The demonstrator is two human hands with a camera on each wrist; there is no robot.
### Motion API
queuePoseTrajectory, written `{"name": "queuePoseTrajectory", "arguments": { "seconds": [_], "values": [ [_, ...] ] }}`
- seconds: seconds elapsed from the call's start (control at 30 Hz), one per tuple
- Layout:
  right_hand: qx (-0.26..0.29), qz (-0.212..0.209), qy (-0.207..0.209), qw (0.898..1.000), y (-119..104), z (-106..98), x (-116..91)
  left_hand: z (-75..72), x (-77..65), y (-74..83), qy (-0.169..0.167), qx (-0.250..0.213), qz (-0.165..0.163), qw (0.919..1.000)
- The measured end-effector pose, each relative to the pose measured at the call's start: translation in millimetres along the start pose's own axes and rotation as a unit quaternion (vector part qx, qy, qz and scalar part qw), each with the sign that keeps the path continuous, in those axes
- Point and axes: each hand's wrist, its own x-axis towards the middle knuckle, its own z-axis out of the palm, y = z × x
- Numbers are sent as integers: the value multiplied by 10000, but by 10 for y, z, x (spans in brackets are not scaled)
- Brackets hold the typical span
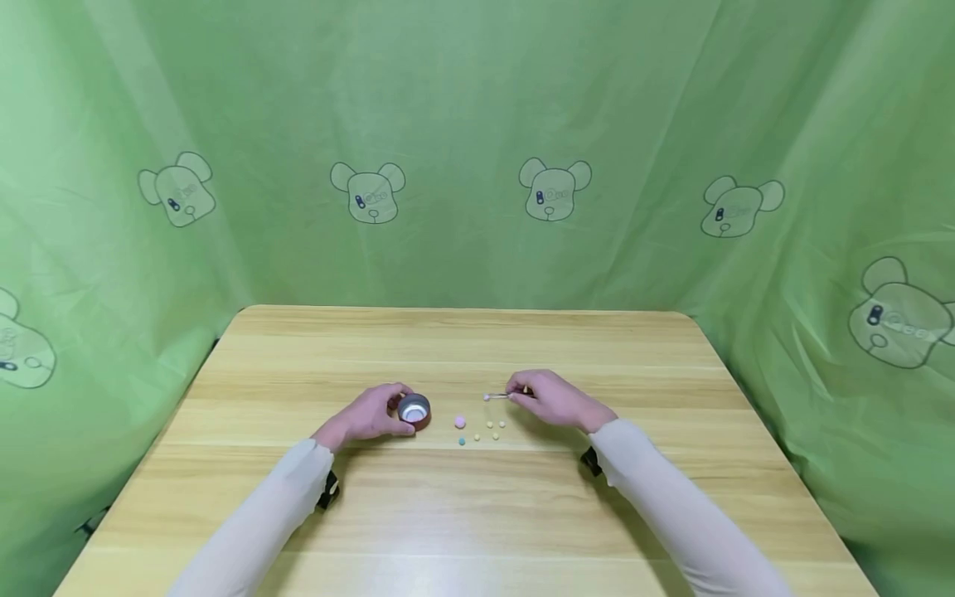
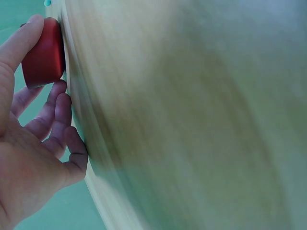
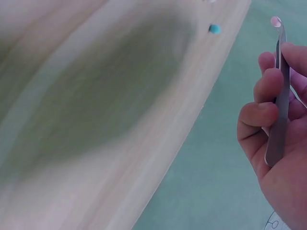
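Note:
My left hand [image 1: 370, 412] holds a small round container [image 1: 415, 424], thumb on the near side and fingers at the far side. It stands on the table with its top uncovered, red outside and silvery inside; its red wall shows in the left wrist view. My right hand [image 1: 554, 398] grips metal tweezers [image 3: 281, 112] between thumb and curled fingers. Their bent tips pinch a small pink bead [image 3: 275, 21], held over the table to the right of the container. Between the hands lie a larger pink bead [image 1: 459, 422], a blue bead [image 1: 462, 442] and several pale yellow beads [image 1: 477, 437].
The wooden table [image 1: 477, 514] has rounded far corners. Green curtains [image 1: 462, 99] with bear-head drawings hang behind it and at both sides. A dark wrist device [image 1: 328, 491] sits under the left sleeve, and another [image 1: 591, 461] under the right.

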Motion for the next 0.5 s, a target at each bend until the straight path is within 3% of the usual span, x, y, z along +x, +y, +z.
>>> {"name": "queuePoseTrajectory", "arguments": {
  "seconds": [0.5],
  "values": [
    [372,-91,-174,9991,-268,40,331,-23,-15,19,9,-8,7,10000]
  ]
}}
